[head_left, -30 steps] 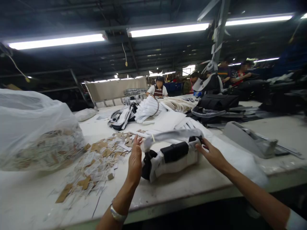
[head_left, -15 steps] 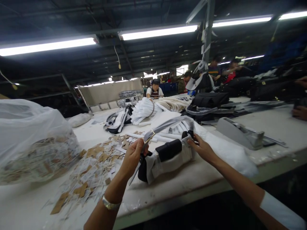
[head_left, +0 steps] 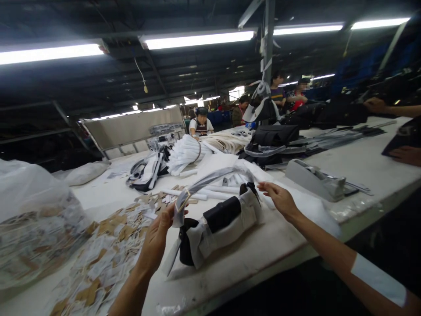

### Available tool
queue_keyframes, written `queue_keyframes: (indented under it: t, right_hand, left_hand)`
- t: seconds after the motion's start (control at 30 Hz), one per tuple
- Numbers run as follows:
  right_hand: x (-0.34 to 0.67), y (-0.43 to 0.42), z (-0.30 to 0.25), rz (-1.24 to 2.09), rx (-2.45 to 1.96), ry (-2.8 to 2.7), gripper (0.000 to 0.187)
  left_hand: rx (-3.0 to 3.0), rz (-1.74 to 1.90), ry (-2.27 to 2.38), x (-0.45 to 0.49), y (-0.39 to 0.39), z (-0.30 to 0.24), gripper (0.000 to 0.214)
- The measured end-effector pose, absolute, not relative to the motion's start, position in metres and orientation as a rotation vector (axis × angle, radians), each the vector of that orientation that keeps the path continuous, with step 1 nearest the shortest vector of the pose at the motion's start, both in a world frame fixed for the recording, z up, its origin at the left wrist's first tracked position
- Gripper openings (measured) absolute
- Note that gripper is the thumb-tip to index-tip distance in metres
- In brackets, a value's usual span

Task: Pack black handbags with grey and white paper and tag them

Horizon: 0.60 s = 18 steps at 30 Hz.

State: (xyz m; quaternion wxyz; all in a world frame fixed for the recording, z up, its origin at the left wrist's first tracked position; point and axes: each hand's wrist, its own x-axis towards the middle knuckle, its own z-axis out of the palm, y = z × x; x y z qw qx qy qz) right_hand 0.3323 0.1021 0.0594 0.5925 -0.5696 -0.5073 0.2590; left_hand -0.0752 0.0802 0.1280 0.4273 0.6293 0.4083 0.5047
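A black handbag [head_left: 222, 214] lies on the white table, its body partly wrapped in pale padding [head_left: 217, 239]. Its strap [head_left: 210, 177] arches above it in clear film, with a gold buckle [head_left: 183, 199] near the left end. At that end, my left hand [head_left: 156, 241] has its fingers stretched out, the tips partly hidden behind the strap. My right hand [head_left: 279, 199] hovers beside the bag's right end, fingers extended and holding nothing.
Paper tags and cardboard scraps [head_left: 115, 241] cover the left side, beside a clear plastic bag [head_left: 36, 228] of similar scraps. A grey tape dispenser [head_left: 317, 180] stands right. Behind are white rolls [head_left: 186, 153] and black bags [head_left: 274, 136]. A person [head_left: 201, 123] sits opposite; another person's hands [head_left: 376, 105] show far right.
Both hands have loosened from the strap ends and moved apart from each other. The right hand has come away from the bag. The view has shifted slightly to the right.
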Motion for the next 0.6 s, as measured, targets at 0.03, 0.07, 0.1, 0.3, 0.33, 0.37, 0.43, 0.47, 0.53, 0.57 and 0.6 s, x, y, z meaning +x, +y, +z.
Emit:
queue_keyframes:
  t: [0.03,0.07,0.1,0.3,0.33,0.37,0.43,0.47,0.53,0.57,0.6]
  right_hand:
    - [0.332,0.103,0.059,0.616,-1.325,-1.176,0.055]
    - [0.332,0.103,0.059,0.631,-1.332,-1.168,0.054]
    - [0.332,0.103,0.058,0.648,-1.345,-1.159,0.054]
    - [0.324,0.084,0.037,0.633,-1.476,-1.124,0.057]
    - [0.322,0.078,0.031,0.601,-1.513,-1.109,0.057]
    - [0.320,0.071,0.025,0.569,-1.563,-1.096,0.058]
    - [0.318,0.055,0.013,0.520,-1.701,-1.091,0.060]
    - [0.317,0.046,0.007,0.503,-1.770,-1.097,0.060]
    - [0.317,0.030,-0.004,0.464,-1.861,-1.105,0.057]
    - [0.317,0.024,-0.009,0.457,-1.886,-1.108,0.055]
    - [0.317,0.018,-0.012,0.460,-1.907,-1.111,0.054]
  left_hand:
    - [1.544,1.257,1.034,-0.080,0.082,0.126,0.063]
    - [1.516,1.256,1.048,-0.084,0.084,0.126,0.063]
    - [1.491,1.256,1.057,-0.088,0.086,0.126,0.064]
    - [1.550,1.114,1.145,-0.095,0.095,0.134,0.060]
    - [1.635,1.054,1.193,-0.095,0.098,0.134,0.056]
    - [1.729,0.989,1.241,-0.096,0.103,0.133,0.051]
    - [1.876,0.868,1.316,-0.099,0.115,0.128,0.044]
    - [1.907,0.830,1.342,-0.102,0.122,0.123,0.042]
    - [1.902,0.792,1.397,-0.112,0.136,0.110,0.038]
    - [1.891,0.781,1.433,-0.118,0.144,0.103,0.035]
    - [1.884,0.771,1.477,-0.125,0.151,0.097,0.033]
